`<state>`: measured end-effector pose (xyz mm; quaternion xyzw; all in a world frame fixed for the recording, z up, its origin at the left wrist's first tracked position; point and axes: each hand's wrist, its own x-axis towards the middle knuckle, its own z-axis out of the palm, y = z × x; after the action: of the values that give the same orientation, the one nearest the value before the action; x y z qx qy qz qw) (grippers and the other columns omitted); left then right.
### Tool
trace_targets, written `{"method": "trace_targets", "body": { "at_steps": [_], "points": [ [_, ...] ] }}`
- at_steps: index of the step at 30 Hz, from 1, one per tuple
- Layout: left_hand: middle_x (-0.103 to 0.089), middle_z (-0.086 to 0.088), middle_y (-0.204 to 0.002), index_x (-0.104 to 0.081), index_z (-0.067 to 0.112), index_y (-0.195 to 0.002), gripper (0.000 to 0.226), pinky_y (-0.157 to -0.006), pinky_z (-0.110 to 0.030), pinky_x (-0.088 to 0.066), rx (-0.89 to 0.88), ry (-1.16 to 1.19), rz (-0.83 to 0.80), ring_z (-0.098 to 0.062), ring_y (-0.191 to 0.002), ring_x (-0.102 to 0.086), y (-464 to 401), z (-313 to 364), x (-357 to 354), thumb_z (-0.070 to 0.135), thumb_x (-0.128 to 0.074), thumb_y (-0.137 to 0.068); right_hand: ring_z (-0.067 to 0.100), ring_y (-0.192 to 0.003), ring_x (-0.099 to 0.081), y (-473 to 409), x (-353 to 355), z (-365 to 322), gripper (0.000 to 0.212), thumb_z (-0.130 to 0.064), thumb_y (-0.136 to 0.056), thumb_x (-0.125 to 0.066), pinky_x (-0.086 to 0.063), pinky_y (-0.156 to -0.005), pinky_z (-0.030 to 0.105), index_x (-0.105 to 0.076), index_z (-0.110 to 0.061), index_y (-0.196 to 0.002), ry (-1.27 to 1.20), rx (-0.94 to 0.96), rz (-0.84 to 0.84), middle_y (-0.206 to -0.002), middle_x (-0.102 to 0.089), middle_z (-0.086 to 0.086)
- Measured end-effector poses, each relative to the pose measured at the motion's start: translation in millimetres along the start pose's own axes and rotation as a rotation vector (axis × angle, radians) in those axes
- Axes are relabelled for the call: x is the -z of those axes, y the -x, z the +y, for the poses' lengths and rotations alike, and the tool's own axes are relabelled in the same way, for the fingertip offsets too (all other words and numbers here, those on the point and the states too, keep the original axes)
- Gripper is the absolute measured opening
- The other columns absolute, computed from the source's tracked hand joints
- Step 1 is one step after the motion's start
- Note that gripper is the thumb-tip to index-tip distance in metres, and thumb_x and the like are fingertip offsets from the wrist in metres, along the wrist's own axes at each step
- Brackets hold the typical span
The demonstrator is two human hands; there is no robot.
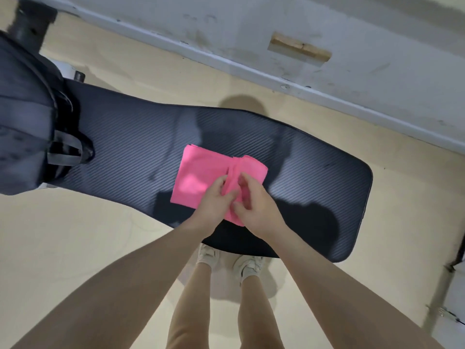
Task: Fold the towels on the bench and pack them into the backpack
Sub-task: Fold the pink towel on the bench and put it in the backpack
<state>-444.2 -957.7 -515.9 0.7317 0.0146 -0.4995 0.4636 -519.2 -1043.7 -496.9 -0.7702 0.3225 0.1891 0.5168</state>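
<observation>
— What's cut off?
— The dark backpack [22, 117], at the bench's [314, 177] left end, runs off frame.
— And the towel [201, 175]?
— Pink, soft, folded, lying mid-bench on ribbed black padding, long side across it. The left hand [214, 205] and right hand [254, 205] pinch its bunched near edge.

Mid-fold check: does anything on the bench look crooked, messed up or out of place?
Only the pink towel: its right part is bunched into ridges where the left hand and right hand pinch it, and it lies at a slant across the bench. The backpack sits at the left end; nothing spilled or damaged.
</observation>
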Motion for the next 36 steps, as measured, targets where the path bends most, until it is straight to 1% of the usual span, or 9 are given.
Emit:
{"method": "trace_targets", "body": {
  "at_steps": [3, 5, 9, 13, 17, 24, 27, 31, 36],
  "points": [
    [-0.052, 0.016, -0.106, -0.044, 0.023, -0.126, 0.036, -0.079, -0.003, -0.041, -0.01, -0.117, 0.046, -0.007, -0.103, -0.049, -14, -9, 21, 0.006, -0.046, -0.094, 0.023, -0.128, -0.042, -11, -5, 0, 0.054, -0.018, -0.087, -0.055, -0.036, -0.103, 0.034, -0.037, -0.012, -0.139, 0.276, 0.083, 0.076, -0.141, -0.042, 0.004],
    [-0.048, 0.01, -0.121, -0.041, 0.016, -0.134, 0.041, -0.095, -0.017, -0.038, 0.006, -0.181, 0.037, -0.01, -0.116, -0.046, -21, -16, 30, 0.008, -0.048, -0.094, 0.024, -0.135, -0.03, -19, -7, 4, 0.065, -0.028, -0.086, -0.06, -0.028, -0.109, 0.036, -0.031, -0.011, -0.142, 0.462, 0.116, 0.081, -0.149, -0.032, 0.005],
    [-0.05, 0.005, -0.118, -0.04, 0.012, -0.135, 0.048, -0.092, -0.022, -0.037, -0.132, -0.492, 0.043, -0.009, -0.107, -0.046, -23, -21, 41, 0.013, -0.056, -0.09, 0.024, -0.144, -0.009, -30, -18, 13, 0.098, -0.048, -0.077, -0.066, -0.015, -0.117, 0.04, -0.011, -0.011, -0.148, 0.62, 0.062, -0.06, -0.157, -0.008, 0.008],
    [-0.038, -0.006, -0.137, -0.035, 0.014, -0.138, 0.055, -0.103, -0.04, -0.03, -0.216, -0.871, 0.271, -0.025, -0.123, -0.037, -23, -29, 63, 0.021, -0.057, -0.088, 0.023, -0.145, -0.003, -33, -27, 11, 0.108, -0.05, -0.072, -0.07, -0.011, -0.117, 0.042, -0.002, -0.017, -0.149, 0.713, 0.003, -0.032, -0.157, 0.001, 0.006],
    [-0.036, -0.012, -0.137, -0.033, 0.01, -0.138, 0.06, -0.1, -0.041, -0.032, -0.071, -0.89, 0.412, -0.031, -0.122, -0.038, -23, -35, 86, 0.028, -0.06, -0.087, 0.031, -0.145, 0.008, -31, -37, 13, 0.119, -0.052, -0.068, -0.073, -0.001, -0.117, 0.043, 0.012, -0.023, -0.147, 0.837, -0.038, -0.048, -0.156, 0.014, 0.01],
    [-0.053, -0.015, -0.115, -0.053, 0.003, -0.108, 0.043, -0.087, -0.04, -0.037, 0.021, -0.961, 0.302, -0.033, -0.111, -0.044, -32, -36, 96, 0.041, -0.052, -0.09, 0.032, -0.141, 0.022, -32, -46, 25, 0.114, -0.067, -0.072, -0.057, 0.008, -0.115, 0.047, 0.019, -0.024, -0.145, 0.939, -0.056, -0.056, -0.152, 0.029, 0.01],
    [-0.051, -0.013, -0.107, -0.05, 0.006, -0.094, 0.027, -0.08, -0.031, -0.036, 0.001, -0.734, 0.265, -0.027, -0.105, -0.045, -34, -35, 96, 0.032, -0.054, -0.09, 0.032, -0.14, 0.025, -36, -47, 29, 0.115, -0.076, -0.069, -0.05, 0.013, -0.113, 0.049, 0.021, -0.025, -0.144, 0.932, -0.063, -0.054, -0.151, 0.031, 0.008],
    [-0.05, 0.009, -0.079, -0.041, 0.013, -0.092, 0.017, -0.053, -0.009, -0.037, -0.051, -0.446, 0.122, -0.004, -0.07, -0.047, -31, -37, 101, 0.024, -0.054, -0.091, 0.033, -0.139, 0.027, -41, -53, 39, 0.114, -0.08, -0.069, -0.043, 0.018, -0.111, 0.046, 0.022, -0.023, -0.144, 0.939, -0.035, -0.022, -0.151, 0.03, 0.011],
    [-0.063, -0.001, -0.104, -0.045, 0.012, -0.126, 0.05, -0.077, -0.024, -0.051, 0.075, 0.022, 0.191, -0.013, -0.092, -0.062, -24, -30, 93, 0.021, -0.068, -0.083, 0.034, -0.137, 0.031, -44, -52, 34, 0.123, -0.077, -0.067, -0.052, 0.013, -0.114, 0.047, 0.026, -0.02, -0.142, 0.914, -0.072, -0.103, -0.149, 0.035, 0.012]
  ]
}}
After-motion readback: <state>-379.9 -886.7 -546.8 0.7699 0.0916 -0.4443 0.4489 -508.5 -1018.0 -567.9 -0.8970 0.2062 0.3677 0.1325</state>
